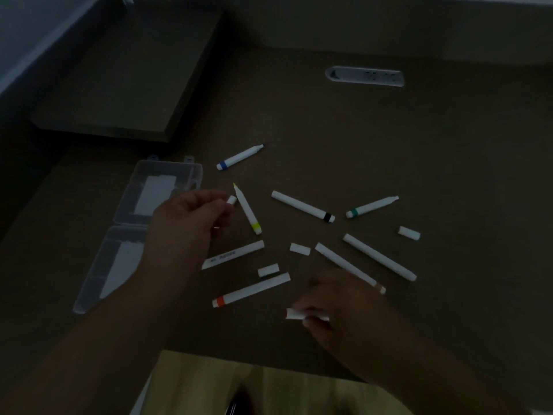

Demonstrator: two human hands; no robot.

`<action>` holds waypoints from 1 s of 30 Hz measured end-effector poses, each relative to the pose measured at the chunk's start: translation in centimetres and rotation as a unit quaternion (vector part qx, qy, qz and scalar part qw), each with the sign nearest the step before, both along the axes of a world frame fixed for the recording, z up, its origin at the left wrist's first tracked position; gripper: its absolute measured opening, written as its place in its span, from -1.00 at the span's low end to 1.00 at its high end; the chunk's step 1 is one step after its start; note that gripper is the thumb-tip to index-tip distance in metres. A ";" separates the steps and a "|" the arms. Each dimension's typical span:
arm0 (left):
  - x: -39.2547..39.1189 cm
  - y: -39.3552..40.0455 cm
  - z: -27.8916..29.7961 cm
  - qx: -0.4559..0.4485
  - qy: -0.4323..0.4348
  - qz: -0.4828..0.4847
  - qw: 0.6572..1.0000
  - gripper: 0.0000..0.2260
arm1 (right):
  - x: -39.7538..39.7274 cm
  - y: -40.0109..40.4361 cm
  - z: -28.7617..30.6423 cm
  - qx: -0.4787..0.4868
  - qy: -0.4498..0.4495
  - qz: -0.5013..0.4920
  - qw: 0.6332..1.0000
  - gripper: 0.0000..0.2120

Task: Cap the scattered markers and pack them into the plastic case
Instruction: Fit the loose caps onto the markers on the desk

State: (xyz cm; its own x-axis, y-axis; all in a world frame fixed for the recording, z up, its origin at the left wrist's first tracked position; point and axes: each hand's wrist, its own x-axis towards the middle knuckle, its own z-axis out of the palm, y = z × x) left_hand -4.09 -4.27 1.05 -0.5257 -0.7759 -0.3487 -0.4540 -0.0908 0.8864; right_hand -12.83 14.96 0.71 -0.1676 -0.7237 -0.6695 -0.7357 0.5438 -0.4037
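Observation:
Several white markers lie scattered on the dark table (389, 151). My left hand (191, 218) pinches a white cap (232, 200) just left of the uncapped yellow marker (247, 209). My right hand (332, 307) grips a white marker (294, 313) near the front edge. Uncapped blue (239, 157) and green (372, 206) markers lie farther off. Capped ones include the black-banded (302, 205) and orange-banded (251, 290) markers. Loose caps (300, 248) (268, 270) (409, 233) lie between them. The open clear plastic case (167, 169) sits at the left, partly behind my left arm.
A raised dark shelf block (125, 76) stands behind the case at the back left. A white socket panel (364, 76) is set into the table at the back right. The table's front edge runs just below my right hand.

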 end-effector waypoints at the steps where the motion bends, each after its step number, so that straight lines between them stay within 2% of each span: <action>1: 0.0 0.0 -0.1 -0.001 -0.001 0.003 1.000 -0.84 | 0.2 0.0 -0.6 -0.001 0.000 0.002 1.000 -0.70; 4: -0.3 0.2 -0.3 -0.006 -0.005 0.005 1.000 -0.84 | 0.6 0.7 -2.5 -0.017 0.017 -0.015 1.000 -0.71; 6: -0.5 0.3 -0.4 -0.006 -0.004 0.004 1.000 -0.84 | 0.7 1.1 -3.4 -0.108 0.044 -0.068 0.991 -0.74; 7: -0.6 0.3 -0.5 -0.007 -0.005 0.002 1.000 -0.84 | 0.7 1.2 -3.8 -0.104 0.045 -0.067 0.991 -0.74; 10: -0.6 0.1 -0.7 -0.014 -0.012 -0.004 1.000 -0.86 | 0.0 0.4 -3.9 0.037 0.022 -0.009 0.999 -0.64; 11: -0.6 0.0 -0.7 -0.014 -0.012 -0.002 1.000 -0.86 | -0.2 0.1 -3.9 0.041 0.021 0.001 0.999 -0.63; 14: -0.6 -0.1 -0.5 -0.014 -0.006 0.000 1.000 -0.88 | -0.3 0.3 -3.4 0.025 0.015 -0.008 1.000 -0.62; 17: -0.5 -0.2 -0.4 -0.005 0.006 0.009 1.000 -0.89 | -0.5 0.0 -1.1 -0.064 0.037 -0.025 0.997 -0.65; 20: -0.3 -0.5 -0.4 -0.007 0.002 0.010 1.000 -0.88 | -1.4 -1.9 -0.1 -0.058 0.052 -0.018 0.997 -0.67; 23: -0.3 -0.7 -0.4 -0.005 0.004 0.011 1.000 -0.87 | -1.8 -4.6 -0.5 -0.135 0.083 -0.038 0.987 -0.75; 24: -0.2 -0.8 -0.5 -0.003 0.006 0.012 1.000 -0.88 | -1.8 -5.3 -1.0 -0.136 0.090 -0.022 0.986 -0.74; 26: -0.1 -0.9 -0.5 -0.002 0.010 0.016 1.000 -0.88 | -1.8 -6.7 -1.5 -0.080 0.087 0.021 0.993 -0.71; 30: 0.2 -1.0 -0.5 0.003 0.015 0.027 1.000 -0.88 | -2.2 -7.6 -1.8 -0.088 0.090 0.035 0.991 -0.74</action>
